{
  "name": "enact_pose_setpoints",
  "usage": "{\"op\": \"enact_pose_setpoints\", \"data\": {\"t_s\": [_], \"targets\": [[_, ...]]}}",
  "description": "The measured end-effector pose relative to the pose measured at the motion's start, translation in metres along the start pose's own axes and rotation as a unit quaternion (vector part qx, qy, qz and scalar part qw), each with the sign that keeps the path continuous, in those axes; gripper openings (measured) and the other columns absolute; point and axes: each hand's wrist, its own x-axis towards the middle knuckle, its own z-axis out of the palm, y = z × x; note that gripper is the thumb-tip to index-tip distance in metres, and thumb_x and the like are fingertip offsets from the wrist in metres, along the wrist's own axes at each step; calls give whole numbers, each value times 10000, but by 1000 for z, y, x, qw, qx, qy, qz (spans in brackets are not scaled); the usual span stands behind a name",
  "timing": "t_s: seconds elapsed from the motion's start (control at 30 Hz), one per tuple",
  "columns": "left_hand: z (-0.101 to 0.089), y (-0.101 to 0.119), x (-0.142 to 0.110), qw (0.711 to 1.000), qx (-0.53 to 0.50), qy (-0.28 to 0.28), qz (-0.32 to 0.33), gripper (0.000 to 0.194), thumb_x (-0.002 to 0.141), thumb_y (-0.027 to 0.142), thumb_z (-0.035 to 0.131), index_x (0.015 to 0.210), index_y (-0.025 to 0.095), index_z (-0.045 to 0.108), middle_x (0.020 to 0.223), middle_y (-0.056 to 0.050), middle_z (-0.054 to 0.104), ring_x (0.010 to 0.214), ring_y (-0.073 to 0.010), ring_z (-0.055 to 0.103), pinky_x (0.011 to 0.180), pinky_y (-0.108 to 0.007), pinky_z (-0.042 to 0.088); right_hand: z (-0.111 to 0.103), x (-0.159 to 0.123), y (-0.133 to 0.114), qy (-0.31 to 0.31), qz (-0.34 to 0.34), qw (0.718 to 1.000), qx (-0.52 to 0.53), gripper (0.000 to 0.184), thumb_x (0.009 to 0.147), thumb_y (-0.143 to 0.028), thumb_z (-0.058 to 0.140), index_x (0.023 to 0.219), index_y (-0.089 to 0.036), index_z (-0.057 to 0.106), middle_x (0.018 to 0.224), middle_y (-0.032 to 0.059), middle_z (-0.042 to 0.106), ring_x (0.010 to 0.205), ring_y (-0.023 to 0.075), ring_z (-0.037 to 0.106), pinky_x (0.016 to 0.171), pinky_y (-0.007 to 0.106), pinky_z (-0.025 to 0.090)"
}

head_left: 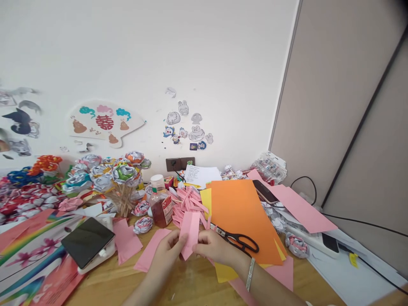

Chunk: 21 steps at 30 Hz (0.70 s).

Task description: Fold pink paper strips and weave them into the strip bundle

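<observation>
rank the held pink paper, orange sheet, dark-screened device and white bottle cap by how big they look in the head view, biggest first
1. Orange sheet
2. Dark-screened device
3. Held pink paper, partly covered by fingers
4. White bottle cap

Near middle: bare wood (191, 287), passable. Bottle (161, 209), pink strips (188, 199) block beyond; scissors (237, 237) on orange sheet (237, 204) crowd right.
</observation>
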Motion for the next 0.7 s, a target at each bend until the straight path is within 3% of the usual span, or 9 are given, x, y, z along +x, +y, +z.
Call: {"op": "enact_pose_setpoints", "data": {"t_s": [0.2,0.3,0.5,0.6,0.7], "targets": [[4,1,-3,998,58,-9,12,304,691,442,486,560,168,466,520,59,408,501,-115,420,460,-205,339,-6,8,1,83,-38,991,98,429,796,-516,370,630,-136,478,538,-11,463,468,80,428,453,201,324],[5,2,-6,992,120,-26,27,291,718,422,456,575,169,480,554,45,440,552,-128,434,505,-208,343,-8,7,-4,104,-47,985,127,402,792,-511,395,668,-139,483,557,-16,462,487,81,442,464,199,329],[2,-1,-7,960,275,-30,50,324,734,411,425,501,186,423,518,44,402,530,-132,406,481,-212,310,-7,4,-11,71,-38,981,177,328,764,-466,482,707,-143,490,577,-29,448,492,67,426,455,181,317],[2,0,-7,963,263,-24,54,314,719,415,439,519,177,478,528,31,457,540,-138,429,489,-216,331,-7,5,-7,59,-27,980,186,328,758,-459,496,694,-138,492,567,-29,451,483,63,426,454,179,317],[4,3,-6,982,180,-29,42,327,696,452,456,600,156,557,580,7,544,597,-160,487,541,-229,383,-6,7,-3,53,-29,985,164,340,760,-462,491,681,-131,501,543,-31,451,466,63,421,450,185,314]]}}
